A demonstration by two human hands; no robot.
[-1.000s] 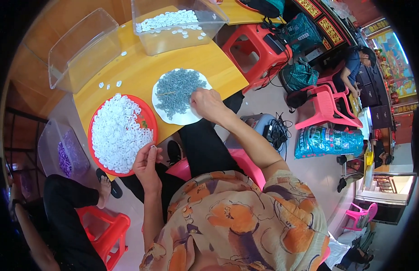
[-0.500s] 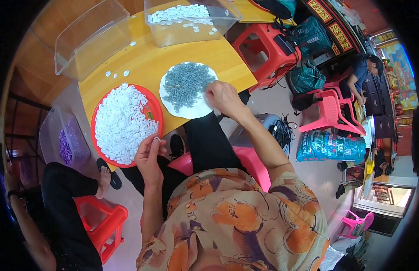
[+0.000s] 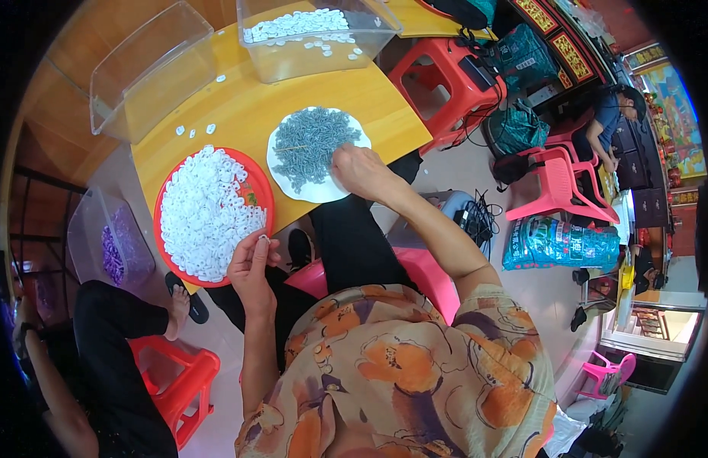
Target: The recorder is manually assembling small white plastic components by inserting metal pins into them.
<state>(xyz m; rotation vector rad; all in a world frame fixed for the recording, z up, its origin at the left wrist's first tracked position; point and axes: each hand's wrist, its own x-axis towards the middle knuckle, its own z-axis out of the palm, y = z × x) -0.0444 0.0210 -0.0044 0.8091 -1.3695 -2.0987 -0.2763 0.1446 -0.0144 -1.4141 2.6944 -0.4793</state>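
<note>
My left hand (image 3: 252,267) is beside the near right edge of a red round tray (image 3: 267,179). Its thumb and fingers pinch a small white plastic piece (image 3: 264,237). Heaped in that tray are many white oval pieces (image 3: 201,210) with holes. To the right lies a white plate (image 3: 323,191) with a pile of small grey screw-like pieces (image 3: 312,149), and a thin stick (image 3: 291,148) rests on them. My right hand (image 3: 361,173) is over the plate's right side, fingertips together at the pile. Whatever is between those fingers is hidden.
A clear bin (image 3: 316,69) with white pieces stands at the table's far side, another clear bin (image 3: 151,84) left of it. A few loose white pieces (image 3: 210,128) lie on the yellow table (image 3: 239,114). Another person's leg (image 3: 113,313) is at left, near a red stool (image 3: 182,385).
My right hand has moved left, from the plate's right rim to the grey pile. My left hand has stayed by the red tray, still pinching the white piece.
</note>
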